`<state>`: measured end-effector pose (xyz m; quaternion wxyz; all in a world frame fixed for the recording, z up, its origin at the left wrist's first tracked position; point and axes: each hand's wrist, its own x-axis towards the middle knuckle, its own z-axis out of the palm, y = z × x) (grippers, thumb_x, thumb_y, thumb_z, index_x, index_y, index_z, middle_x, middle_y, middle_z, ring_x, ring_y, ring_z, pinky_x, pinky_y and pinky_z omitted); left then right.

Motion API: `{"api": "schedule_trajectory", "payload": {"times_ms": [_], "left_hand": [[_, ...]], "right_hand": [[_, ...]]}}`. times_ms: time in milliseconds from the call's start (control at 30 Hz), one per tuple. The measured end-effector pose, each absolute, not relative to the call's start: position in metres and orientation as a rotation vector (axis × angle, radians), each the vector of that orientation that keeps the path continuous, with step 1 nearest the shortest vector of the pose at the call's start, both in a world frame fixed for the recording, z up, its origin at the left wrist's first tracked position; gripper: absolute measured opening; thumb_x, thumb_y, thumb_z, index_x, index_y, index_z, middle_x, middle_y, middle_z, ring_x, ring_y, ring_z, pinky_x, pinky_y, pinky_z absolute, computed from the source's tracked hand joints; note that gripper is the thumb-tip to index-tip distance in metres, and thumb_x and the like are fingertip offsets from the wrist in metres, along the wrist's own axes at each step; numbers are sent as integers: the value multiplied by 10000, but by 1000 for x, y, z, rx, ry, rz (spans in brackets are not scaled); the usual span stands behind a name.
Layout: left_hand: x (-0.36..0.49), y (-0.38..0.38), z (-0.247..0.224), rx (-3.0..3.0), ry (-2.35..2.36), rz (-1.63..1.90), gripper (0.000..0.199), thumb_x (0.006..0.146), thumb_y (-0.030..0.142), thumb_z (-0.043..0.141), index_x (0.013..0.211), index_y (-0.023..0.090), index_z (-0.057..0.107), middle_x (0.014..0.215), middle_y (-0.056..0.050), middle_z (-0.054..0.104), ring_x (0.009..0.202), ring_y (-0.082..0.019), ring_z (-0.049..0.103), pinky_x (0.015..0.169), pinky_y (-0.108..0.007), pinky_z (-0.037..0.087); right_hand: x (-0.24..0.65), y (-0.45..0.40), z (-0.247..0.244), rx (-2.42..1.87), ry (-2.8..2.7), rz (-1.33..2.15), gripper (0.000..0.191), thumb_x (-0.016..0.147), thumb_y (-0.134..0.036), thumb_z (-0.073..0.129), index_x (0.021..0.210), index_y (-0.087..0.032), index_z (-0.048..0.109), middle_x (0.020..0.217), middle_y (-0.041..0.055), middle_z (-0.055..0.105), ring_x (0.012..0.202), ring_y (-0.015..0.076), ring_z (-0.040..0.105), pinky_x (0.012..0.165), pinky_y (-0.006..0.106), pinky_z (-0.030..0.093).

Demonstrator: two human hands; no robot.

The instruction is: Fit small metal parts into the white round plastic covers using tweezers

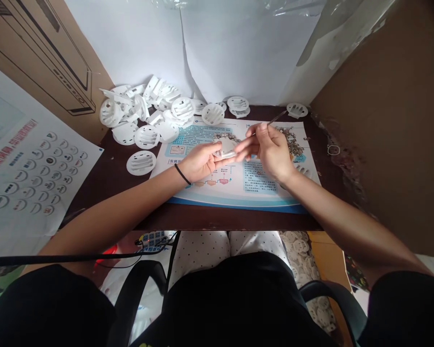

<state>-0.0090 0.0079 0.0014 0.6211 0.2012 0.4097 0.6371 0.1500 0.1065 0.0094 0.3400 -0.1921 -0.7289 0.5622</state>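
My left grip (pixel 198 163) is clenched on a white plastic vented disc (pixel 226 148), held just above the printed poster (pixel 256 185) on the worktop (pixel 217 217). I'd judge it light, stiff and a little slick, best taken by its rim. My right grip (pixel 271 152) pinches slim steel tweezers (pixel 277 117), close to a heap of small metal parts (pixel 291 140).

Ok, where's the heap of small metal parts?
The heap of small metal parts sits at the far right of the printed mat in the head view, just beyond the right hand.
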Motion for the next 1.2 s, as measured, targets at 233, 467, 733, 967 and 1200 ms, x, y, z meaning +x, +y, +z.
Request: {"api": "schedule_trajectory", "payload": {"times_ms": [233,467,733,967,1200], "left_hand": [[-5,9,5,367,983,1493,199,969,103,511,879,83,688,1005,-125,761,1107,-225,715,1137,-458,475],[-1,8,6,367,1017,1502,279,948,29,483,715,92,623,800,-73,723,877,-148,739,1099,-423,509],[0,8,4,409,1057,1515,303,913,12,504,640,111,587,714,-38,667,810,-126,696,1095,-435,516],[2,9,6,428,1105,1501,327,888,-3,501,592,125,553,653,-20,620,758,-120,675,1040,-422,554],[4,7,8,451,1136,1483,309,877,-10,519,600,122,560,663,-32,633,747,-122,659,1025,-440,557]], "right_hand": [[147,105,-8,-499,-1954,1058,521,951,-735,420,910,-247,597,746,19,587,669,157,577,636,337,476],[143,99,-14,-369,-2064,875,462,989,-680,383,871,-253,514,786,27,603,708,168,580,730,357,487],[140,101,-20,-323,-2112,844,478,987,-673,395,845,-243,550,812,40,632,743,170,582,743,350,496],[140,102,-19,-305,-2154,840,476,987,-664,416,806,-247,558,759,28,617,701,162,564,706,347,472],[139,103,-15,-271,-2203,874,523,964,-703,421,736,-247,538,732,28,620,682,160,560,692,351,479]]}}
